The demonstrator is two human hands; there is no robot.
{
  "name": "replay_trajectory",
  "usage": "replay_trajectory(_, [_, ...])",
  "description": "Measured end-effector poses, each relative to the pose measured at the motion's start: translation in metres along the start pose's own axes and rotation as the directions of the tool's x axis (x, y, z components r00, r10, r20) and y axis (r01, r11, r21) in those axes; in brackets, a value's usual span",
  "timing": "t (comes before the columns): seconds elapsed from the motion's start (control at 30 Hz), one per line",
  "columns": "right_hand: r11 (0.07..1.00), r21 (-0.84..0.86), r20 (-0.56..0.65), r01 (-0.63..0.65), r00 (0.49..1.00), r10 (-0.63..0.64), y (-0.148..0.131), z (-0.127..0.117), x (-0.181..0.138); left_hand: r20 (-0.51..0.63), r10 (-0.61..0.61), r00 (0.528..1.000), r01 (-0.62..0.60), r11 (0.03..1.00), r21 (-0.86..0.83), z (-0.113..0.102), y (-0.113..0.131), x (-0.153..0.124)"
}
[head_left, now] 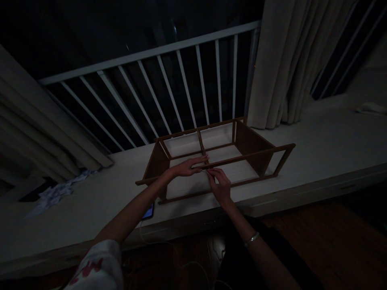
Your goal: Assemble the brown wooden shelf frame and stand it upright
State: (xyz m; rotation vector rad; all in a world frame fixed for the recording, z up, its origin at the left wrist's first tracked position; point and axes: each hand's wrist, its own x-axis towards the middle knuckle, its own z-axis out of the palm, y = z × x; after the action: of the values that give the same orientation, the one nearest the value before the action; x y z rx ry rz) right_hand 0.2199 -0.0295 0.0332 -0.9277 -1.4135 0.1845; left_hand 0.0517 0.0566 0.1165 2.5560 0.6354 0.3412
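A brown wooden shelf frame (242, 157) lies on its side on the white window bench (326, 151), and both of the person's hands meet where its crosspiece (200, 141) joins the near upper rail. The left hand (187, 167) stretches flat across that joint, fingers extended; whether they grip the wood cannot be told. The right hand's (222, 185) thumb and fingertips are pinched on a slim pale rod (204, 171) (too dim to name) right beside the joint, which the hands partly cover. The left forearm crosses over the frame's near left corner and hides part of a lit phone (148, 211) at eight o'clock from the frame; a white cable (161, 242) trails below it toward six. Crumpled pale scraps (59, 193) lie at nine o'clock, near the foot of the left curtain (45, 121). A white railing (151, 52) rises behind at eleven, and the right curtain (272, 72) hangs at one, its hem just beside the frame's far right corner. A bunched pale cloth (371, 108) rests well apart, between two and three.
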Motion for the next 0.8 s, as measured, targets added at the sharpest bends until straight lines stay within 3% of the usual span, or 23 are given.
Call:
replay_trajectory(0.43, [0.999,-0.039,0.024,0.016,1.000,-0.015,0.0021,0.0004,0.0003,-0.005,-0.047,0.999,0.046,0.998,-0.041,0.0009,-0.0021,0.0007])
replay_trajectory(0.8, [1.000,-0.003,-0.037,-0.028,0.999,0.028,0.0028,0.0012,0.0019,-0.004,-0.063,0.998,0.063,0.996,-0.062,-0.0021,0.0021,0.0002])
